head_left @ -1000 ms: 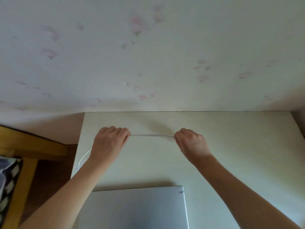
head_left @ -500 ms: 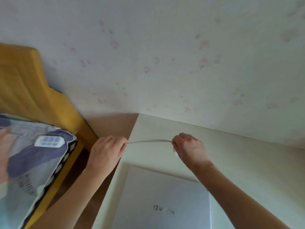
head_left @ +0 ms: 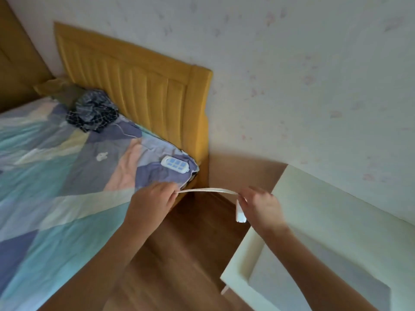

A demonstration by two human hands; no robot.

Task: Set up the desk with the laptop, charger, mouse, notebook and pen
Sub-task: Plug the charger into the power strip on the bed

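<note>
- Our left hand is curled round one end of the thin white charger cable, pinching it at the fingertips.
- Our right hand pinches the other end, and the small white charger block hangs just under those fingers. The cable runs nearly taut between the two hands.
- A second ago both hands held that cable over the pale cream table. Now they're out past its left edge, above the brown wooden floor, and our view has swung left with them.
- That swing brought in the bed with the blue and teal patchwork quilt, its mustard-yellow ribbed headboard, and a white power strip with blue sockets lying on the quilt's corner.
- Our guess: we're taking the plug to that strip, so the charger step is midway.
- The silver laptop sits blurry at the table's near edge. Mouse, notebook and pen aren't in view.
</note>
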